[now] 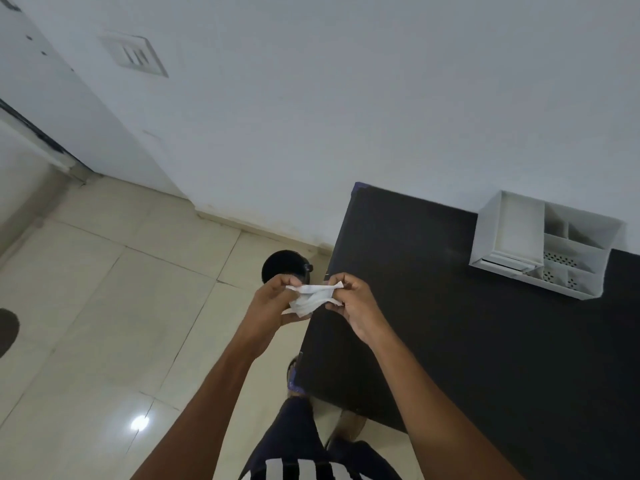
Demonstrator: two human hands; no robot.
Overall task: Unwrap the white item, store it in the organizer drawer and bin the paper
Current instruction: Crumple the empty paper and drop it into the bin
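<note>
Pinching the white paper (311, 296) between both sets of fingertips, you held your left hand (273, 303) and right hand (353, 306) close together over the table (450, 323) edge, fingers closed tight on opposite ends to tease the wrap apart. The item inside stayed hidden, I couldn't tell its shape. You stood where the black bin (282, 266) sat just beyond your hands and the white organizer (547, 247) waited well off right, its drawer looking closed.

Around you: a white-walled room corner with a tiled floor.
You face a white wall (346, 98) carrying a switch plate (133, 54); beige floor tiles (104, 289) below show a light glare (140, 423), and a dark table (467, 341) stands against the wall.
</note>
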